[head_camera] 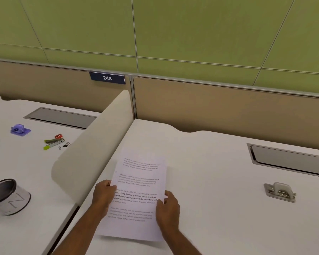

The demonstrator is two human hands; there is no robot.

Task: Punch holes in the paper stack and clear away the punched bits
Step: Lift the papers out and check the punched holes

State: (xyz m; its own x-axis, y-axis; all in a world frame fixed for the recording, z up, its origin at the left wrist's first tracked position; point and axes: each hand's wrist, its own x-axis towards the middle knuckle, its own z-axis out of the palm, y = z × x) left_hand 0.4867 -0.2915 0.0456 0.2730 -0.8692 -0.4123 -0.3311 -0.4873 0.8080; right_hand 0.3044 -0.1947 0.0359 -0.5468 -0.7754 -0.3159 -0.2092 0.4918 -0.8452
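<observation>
A white paper stack [139, 183] printed with several paragraphs is held above the white desk [210, 172] in front of me. My left hand [103, 193] grips its left edge, thumb on top. My right hand [167, 208] grips the right edge, fingers curled round it. A grey metal hole punch [280, 191] sits on the desk to the right, well apart from both hands. A second, purple hole punch [19, 129] lies on the neighbouring desk at the far left.
A curved cream divider [92, 144] separates the two desks. On the left desk are a mesh cup [6, 196], a highlighter, a stapler remover and clips [55, 142]. Cable hatches [291, 161] are set into each desk. A tan partition with the plate 248 [107, 78] closes the back.
</observation>
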